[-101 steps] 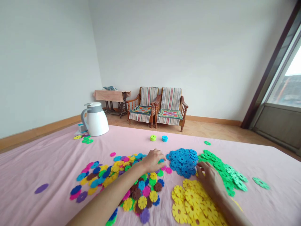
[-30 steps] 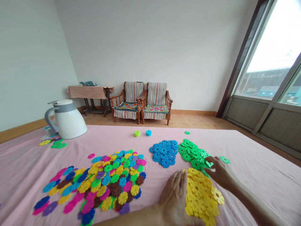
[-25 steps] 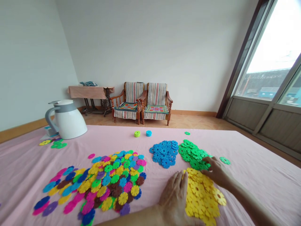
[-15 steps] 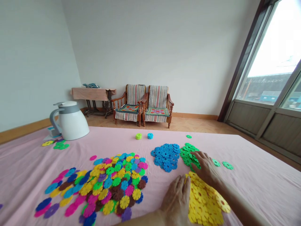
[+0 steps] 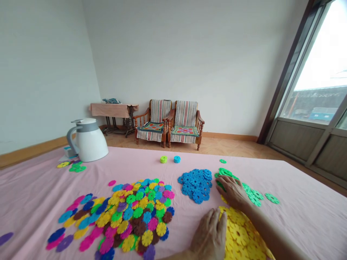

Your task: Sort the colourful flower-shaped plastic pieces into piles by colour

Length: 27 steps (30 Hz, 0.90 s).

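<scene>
My left hand point(image 5: 210, 230) lies flat along the left side of a pile of yellow snowflake discs point(image 5: 238, 231), fingers stretched out and nothing held. Beyond it, my right hand point(image 5: 231, 189) rests palm down, fingers extended, over the near left part of the green snowflake discs point(image 5: 227, 172). Part of that green pile is hidden under the hand, and the right forearm crosses the edge of the yellow pile. A pile of blue snowflake discs point(image 5: 196, 185) sits just left of my right hand.
A wide mixed-colour pile of discs point(image 5: 135, 213) spreads over the left of the pink cloth point(image 5: 135, 159). A white jug point(image 5: 92, 144) stands at the far left. Small lime point(image 5: 163, 159) and light blue point(image 5: 177, 159) disc stacks sit near the back edge; two chairs point(image 5: 184, 126) stand beyond.
My right hand has shifted left and nearer across the green discs, and more of them show to its right. My left hand stays beside the yellow pile. The view has turned slightly left.
</scene>
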Available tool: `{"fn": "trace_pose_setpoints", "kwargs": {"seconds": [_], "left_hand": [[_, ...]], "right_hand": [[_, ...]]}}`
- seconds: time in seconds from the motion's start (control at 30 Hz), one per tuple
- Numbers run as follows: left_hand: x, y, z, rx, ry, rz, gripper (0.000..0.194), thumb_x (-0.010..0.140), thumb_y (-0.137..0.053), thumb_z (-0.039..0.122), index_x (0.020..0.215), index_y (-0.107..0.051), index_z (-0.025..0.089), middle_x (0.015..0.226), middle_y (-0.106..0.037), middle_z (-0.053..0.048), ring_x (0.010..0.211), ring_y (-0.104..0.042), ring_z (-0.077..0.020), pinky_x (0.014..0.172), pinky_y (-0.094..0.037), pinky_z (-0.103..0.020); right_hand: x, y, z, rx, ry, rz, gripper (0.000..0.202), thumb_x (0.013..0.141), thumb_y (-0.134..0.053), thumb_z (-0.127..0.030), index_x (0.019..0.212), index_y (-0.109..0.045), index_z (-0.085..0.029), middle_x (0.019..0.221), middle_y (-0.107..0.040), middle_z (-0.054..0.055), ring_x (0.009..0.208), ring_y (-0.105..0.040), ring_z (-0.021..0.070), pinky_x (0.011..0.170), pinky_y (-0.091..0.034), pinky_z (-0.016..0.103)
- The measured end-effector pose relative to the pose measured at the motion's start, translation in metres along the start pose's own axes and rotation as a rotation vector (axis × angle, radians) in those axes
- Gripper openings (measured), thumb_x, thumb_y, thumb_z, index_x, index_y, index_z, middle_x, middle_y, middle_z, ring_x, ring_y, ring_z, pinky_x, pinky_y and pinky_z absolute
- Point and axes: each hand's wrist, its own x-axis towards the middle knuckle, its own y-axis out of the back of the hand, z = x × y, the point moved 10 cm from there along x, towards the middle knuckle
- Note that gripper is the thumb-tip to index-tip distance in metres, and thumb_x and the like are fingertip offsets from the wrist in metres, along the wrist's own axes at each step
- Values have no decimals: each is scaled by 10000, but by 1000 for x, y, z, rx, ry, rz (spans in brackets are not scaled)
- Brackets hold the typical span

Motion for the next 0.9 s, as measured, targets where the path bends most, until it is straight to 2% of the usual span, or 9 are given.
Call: {"fn": "trace_pose_setpoints", "kwargs": {"seconds": [0.33,0.43,0.57,0.7,0.83,0.9], "left_hand": [[-3,6,4,93,-21,26,630,887,-338,330,1421,-88,109,1483,-132,-162,1335,-192,-329,1061,-263,-529],[-3,7,5,122,-38,39,643,891,-341,379,1416,-91,105,1482,-140,-164,1332,-201,-328,1052,-279,-525],[-3,7,6,139,-49,57,711,864,-385,431,1415,-95,88,1483,-127,-171,1327,-198,-340,1058,-270,-516],[-4,5,5,145,-41,80,726,853,-412,422,1418,-88,100,1487,-125,-159,1328,-194,-332,1064,-263,-507],[-6,8,7,132,-46,106,705,857,-419,353,1422,-68,119,1489,-128,-147,1334,-188,-314,1068,-257,-500],[-8,11,9,122,-54,101,714,852,-428,335,1422,-60,114,1491,-105,-152,1338,-173,-317,1067,-254,-504]], "right_hand": [[7,-7,49,-46,-185,-21,370,878,-316,-437,1133,-544,-298,1207,-559,52,1094,-480,257,867,-354,461],[10,-2,41,-44,-141,25,373,879,-328,-408,1174,-527,-296,1247,-538,52,1130,-463,246,911,-332,444],[14,-6,18,-32,-43,-10,334,874,-359,-327,1132,-565,-284,1217,-570,48,1163,-444,236,970,-272,444],[15,1,26,-12,-112,-4,322,852,-375,-277,1084,-595,-241,1175,-584,85,1103,-482,255,906,-322,438],[8,10,37,73,-121,-38,229,791,-415,-217,865,-631,-206,877,-645,64,857,-571,196,751,-401,313],[1,11,35,84,-88,-82,153,724,-486,-205,799,-619,-204,807,-628,50,793,-569,184,714,-404,287]]}}
